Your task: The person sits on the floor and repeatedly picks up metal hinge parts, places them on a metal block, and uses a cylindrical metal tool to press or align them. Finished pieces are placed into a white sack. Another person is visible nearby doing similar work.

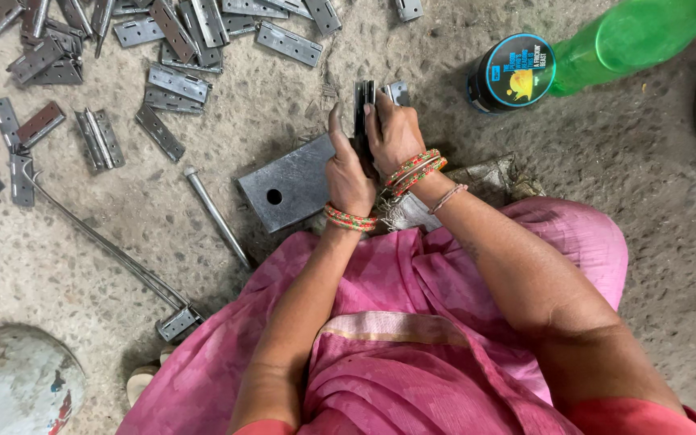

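Currently, person sits on rough grey concrete floor (654,266), pink garment over lap, both hands working at centre of view. Left hand (348,173) w/ red-green bangles at wrist; fingers wrapped shut round lower part of a dark folded steel hinge (362,101), held upright, thumb pointing up along its left edge. Right hand (395,137), also bangled, clamps same hinge from right side, fingers closed over it; hands touch each other. Hinge top sticks out above both hands. A second, lighter steel hinge leaf (399,91) shows just behind right hand; cannot tell if held or lying on floor.

Directly below/left of hands: flat dark square steel block with one round hole (287,192), lying on floor, partly covered by left hand. Hinge stands near block's upper right corner; contact w/ block not visible.

Left of block: thin grey steel rod (215,216) lying diagonally on floor. Further left: long bent steel bar w/ hinge at its lower end (114,254). Top left: scattered pile of loose grey steel hinges (175,56), approx. several dozen, some open, some folded, well apart from hands.

Top right: round black tin w/ blue-yellow lid (511,72), lying just beside a green plastic bottle (630,40), touching or nearly so. Bottom left corner: pale rounded worn object (14,383), kind unclear.
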